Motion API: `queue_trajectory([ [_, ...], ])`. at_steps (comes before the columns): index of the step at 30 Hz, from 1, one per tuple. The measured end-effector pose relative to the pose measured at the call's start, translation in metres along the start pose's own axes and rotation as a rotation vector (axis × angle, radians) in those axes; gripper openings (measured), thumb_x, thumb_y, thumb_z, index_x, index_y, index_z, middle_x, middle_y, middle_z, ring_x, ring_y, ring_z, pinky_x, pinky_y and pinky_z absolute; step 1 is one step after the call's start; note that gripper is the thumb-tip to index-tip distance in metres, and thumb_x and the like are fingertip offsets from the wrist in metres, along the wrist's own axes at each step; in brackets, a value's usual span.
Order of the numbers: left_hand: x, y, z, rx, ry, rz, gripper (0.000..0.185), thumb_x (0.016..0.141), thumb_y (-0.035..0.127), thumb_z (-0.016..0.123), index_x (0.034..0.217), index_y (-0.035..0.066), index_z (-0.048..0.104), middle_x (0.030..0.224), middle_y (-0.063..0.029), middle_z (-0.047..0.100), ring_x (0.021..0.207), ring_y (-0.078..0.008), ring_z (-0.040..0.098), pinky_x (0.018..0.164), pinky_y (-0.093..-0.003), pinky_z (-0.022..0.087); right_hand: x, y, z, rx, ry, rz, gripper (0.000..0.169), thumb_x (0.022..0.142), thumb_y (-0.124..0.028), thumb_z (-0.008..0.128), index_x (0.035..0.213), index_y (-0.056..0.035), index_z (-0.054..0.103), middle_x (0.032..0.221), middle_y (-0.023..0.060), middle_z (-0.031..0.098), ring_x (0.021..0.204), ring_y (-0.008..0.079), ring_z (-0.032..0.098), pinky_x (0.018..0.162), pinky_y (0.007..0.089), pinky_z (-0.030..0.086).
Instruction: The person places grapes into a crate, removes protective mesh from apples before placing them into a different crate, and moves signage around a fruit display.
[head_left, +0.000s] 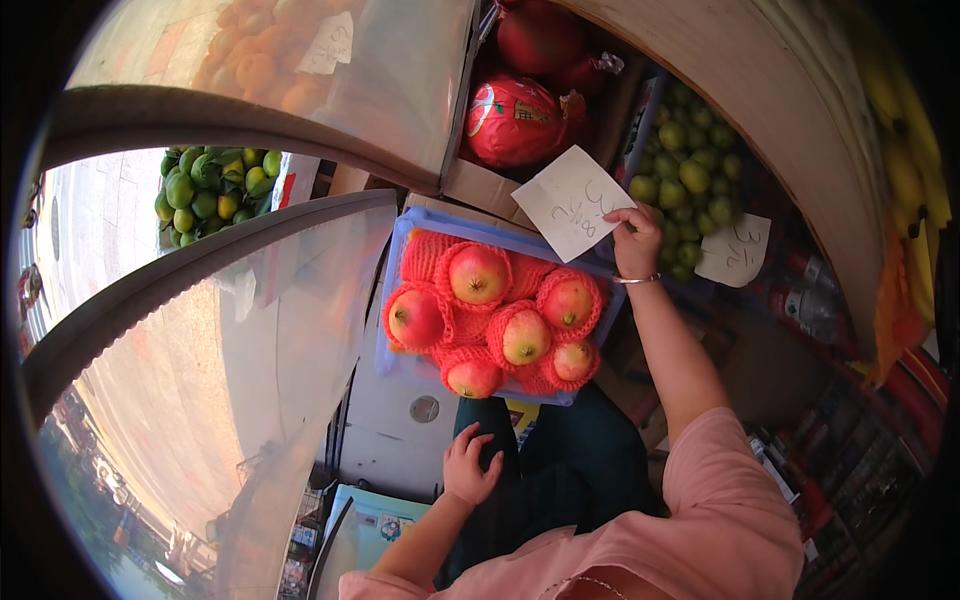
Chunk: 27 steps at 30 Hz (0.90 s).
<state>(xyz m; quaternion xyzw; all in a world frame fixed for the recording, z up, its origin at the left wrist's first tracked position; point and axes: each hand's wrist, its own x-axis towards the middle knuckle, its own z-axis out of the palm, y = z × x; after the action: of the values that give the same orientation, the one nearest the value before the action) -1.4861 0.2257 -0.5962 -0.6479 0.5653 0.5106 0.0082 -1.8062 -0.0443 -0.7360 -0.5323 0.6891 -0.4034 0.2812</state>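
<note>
My right hand (636, 238) pinches the corner of a square white paper card (568, 206) that bears handwriting. The card hangs over the far edge of a blue plastic crate (389, 300). Several red-and-yellow pomegranates (480, 274) sit in the crate, each wrapped in red foam netting. On the near side of the crate, above my dark trousers (585, 465), is my left hand (471, 466). Its fingers are spread and it holds nothing; whether it touches my leg is unclear.
Beyond the crate, a cardboard box holds red-wrapped round fruit (517, 120). Small green fruit (690, 172) fills a crate on the right, with another handwritten card (736, 250) beside it. Clear plastic curtains (300, 330) hang on the left; bananas (904, 180) are at far right.
</note>
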Motion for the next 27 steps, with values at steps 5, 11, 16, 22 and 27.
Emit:
queue_trajectory([
  [5,-0.002,0.000,0.004,0.030,-0.016,-0.022,0.034,0.077,0.028,0.065,0.107,0.012,0.059,0.127,-0.0114,0.050,0.115,-0.0302,0.050,0.092,-0.0415,0.040,-0.006,-0.019,-0.005,0.095,-0.051,0.087,0.023,0.068,0.009,0.053,0.084,-0.0020,0.065,0.100,0.0126,0.063,0.085,0.0228,0.061,0.077,0.0283,0.048],
  [11,-0.005,-0.002,0.006,0.040,-0.009,-0.028,0.035,0.076,0.029,0.065,0.106,0.013,0.060,0.127,-0.0100,0.050,0.115,-0.0297,0.050,0.096,-0.0422,0.038,0.022,0.003,0.001,-0.252,-0.049,-0.021,0.051,0.071,0.005,0.056,0.120,-0.0048,0.051,0.107,0.0206,0.060,0.096,0.0343,0.060,0.082,0.0380,0.049],
  [16,-0.006,-0.002,0.007,0.040,0.003,-0.034,0.034,0.077,0.027,0.065,0.106,0.012,0.060,0.127,-0.0109,0.050,0.115,-0.0295,0.049,0.095,-0.0418,0.038,0.089,0.003,0.013,-0.362,-0.062,0.312,0.060,0.073,0.002,0.062,0.128,-0.0061,0.041,0.102,0.0228,0.062,0.096,0.0384,0.060,0.083,0.0424,0.049],
  [22,-0.008,0.000,0.009,0.028,0.003,-0.068,0.034,0.076,0.029,0.065,0.106,0.013,0.061,0.126,-0.0102,0.051,0.115,-0.0289,0.049,0.096,-0.0419,0.037,0.139,0.031,0.036,-0.612,-0.079,0.313,0.039,0.068,-0.001,0.062,0.107,-0.0022,0.056,0.097,0.0206,0.065,0.093,0.0366,0.062,0.080,0.0424,0.050],
  [27,-0.005,0.001,0.008,-0.011,0.007,-0.079,0.032,0.076,0.027,0.065,0.105,0.012,0.061,0.124,-0.0100,0.052,0.113,-0.0286,0.050,0.096,-0.0422,0.038,0.154,0.059,0.050,-0.289,-0.012,0.509,0.025,0.065,0.002,0.057,0.090,0.0002,0.062,0.093,0.0216,0.065,0.092,0.0358,0.063,0.081,0.0389,0.050],
])
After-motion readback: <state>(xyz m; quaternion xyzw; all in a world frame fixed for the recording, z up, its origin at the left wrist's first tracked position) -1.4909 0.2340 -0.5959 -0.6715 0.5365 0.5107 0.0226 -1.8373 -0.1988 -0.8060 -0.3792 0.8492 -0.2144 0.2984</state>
